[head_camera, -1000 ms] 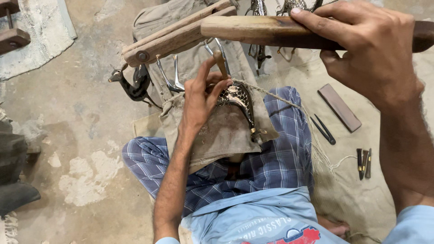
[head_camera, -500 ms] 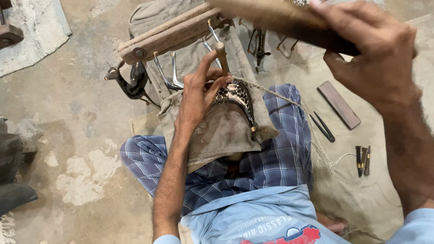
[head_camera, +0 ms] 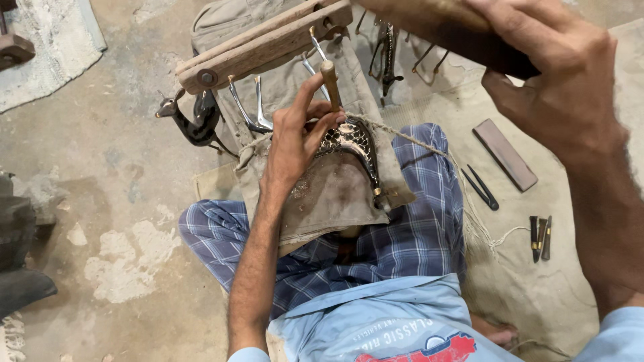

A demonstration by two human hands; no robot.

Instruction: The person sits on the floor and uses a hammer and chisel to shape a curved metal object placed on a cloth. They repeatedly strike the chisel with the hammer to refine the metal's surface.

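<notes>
Pierced metal ornament (head_camera: pixel 352 144) rests on a cloth-covered pad (head_camera: pixel 335 194) over the seated person's lap, directly beneath the left hand (head_camera: pixel 295 137). That hand grips a wooden-handled punch (head_camera: pixel 329 80) upright, tip on the ornament's upper edge. Right hand (head_camera: pixel 557 87) is clenched around a dark wooden mallet (head_camera: pixel 443 27), raised well above and to the right. Judged step: chasing the metal. A strike calls for a square blow on the punch head, clear of the fingers. Flat stone (head_camera: pixel 504 154) lies nearby on the floor cloth.
</notes>
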